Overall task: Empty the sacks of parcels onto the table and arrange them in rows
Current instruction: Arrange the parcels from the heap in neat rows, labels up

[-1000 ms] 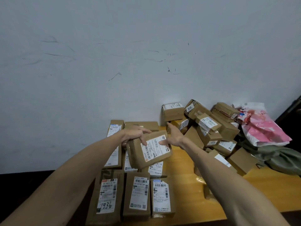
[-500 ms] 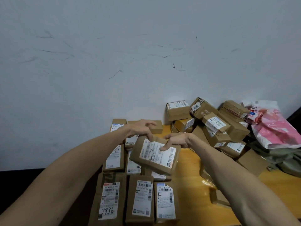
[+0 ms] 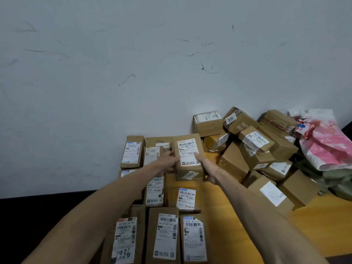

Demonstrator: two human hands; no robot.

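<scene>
A brown cardboard parcel (image 3: 187, 143) with a white label sits at the far end of the rows, close to the wall. My left hand (image 3: 167, 161) grips its left side and my right hand (image 3: 204, 164) grips its right side, thumb on the label. Several labelled parcels lie in rows (image 3: 165, 237) on the left part of the wooden table (image 3: 314, 231). A jumbled pile of parcels (image 3: 255, 147) leans against the wall at the right.
A pink and white plastic sack (image 3: 323, 141) and a grey-green sack (image 3: 339, 181) lie at the table's right end. The white wall (image 3: 133, 73) stands directly behind the parcels. Dark floor shows left of the table.
Both hands carried the parcel from mid-air over the rows away to the back, turning it so the label faces up and square, close to the wall.
</scene>
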